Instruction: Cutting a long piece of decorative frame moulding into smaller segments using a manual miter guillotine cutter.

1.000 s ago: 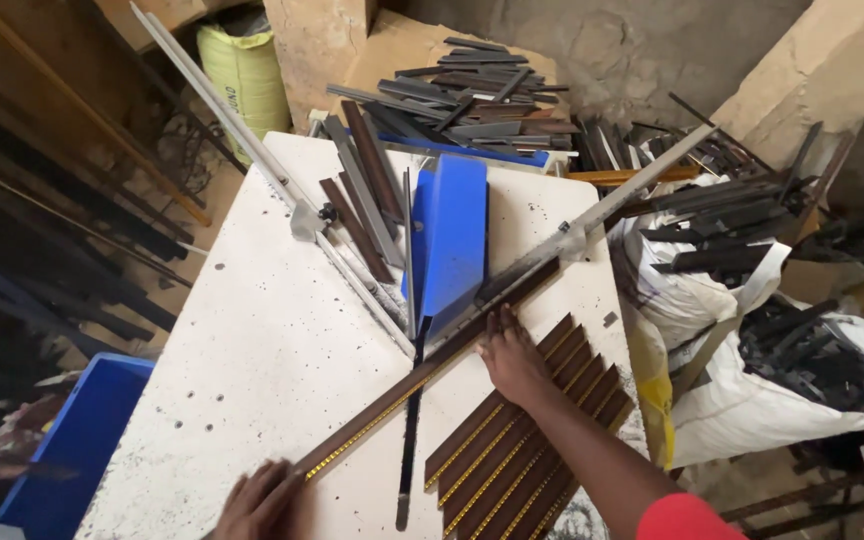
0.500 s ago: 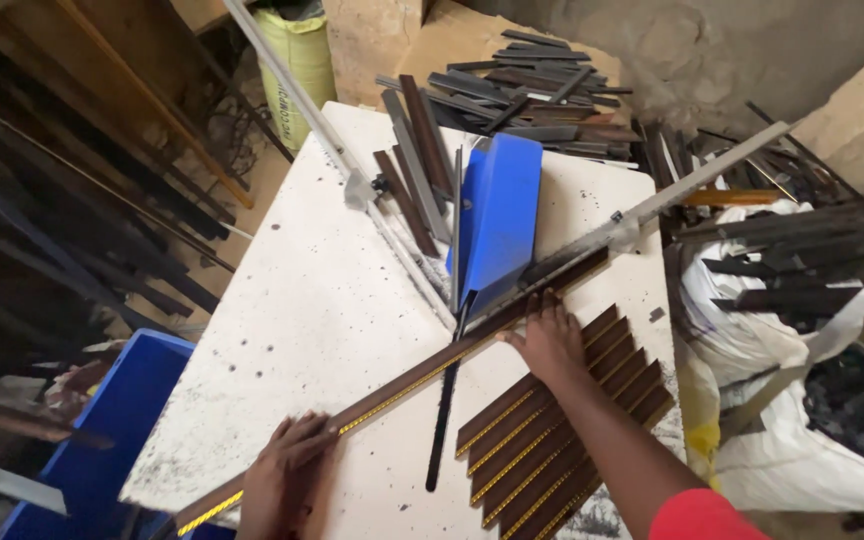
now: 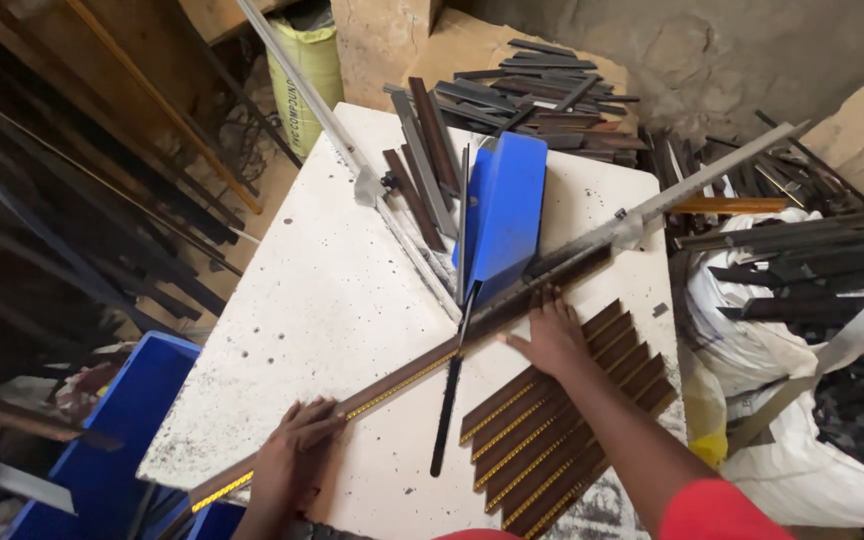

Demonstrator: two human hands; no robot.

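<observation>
Cluttered workshop, with a speckled white square worktop as the landmark. Lying slantwise across that worktop: one long brown strip with a gold dotted edge. Left hand flat on its near end, fingers spread, pressing down, not clenched. Right hand open too, pressing beside the strip at the worktop's right half, on a row of short brown gold-edged strips.

Could slip: near end hangs past the worktop edge, so might tip or slide if a hand lifts. Could also bump the thin black bar lying under it.

In the way behind the strip: blue plastic tray, grey metal rail, dark offcuts. Left of the worktop, blue crate; right, white sack.
</observation>
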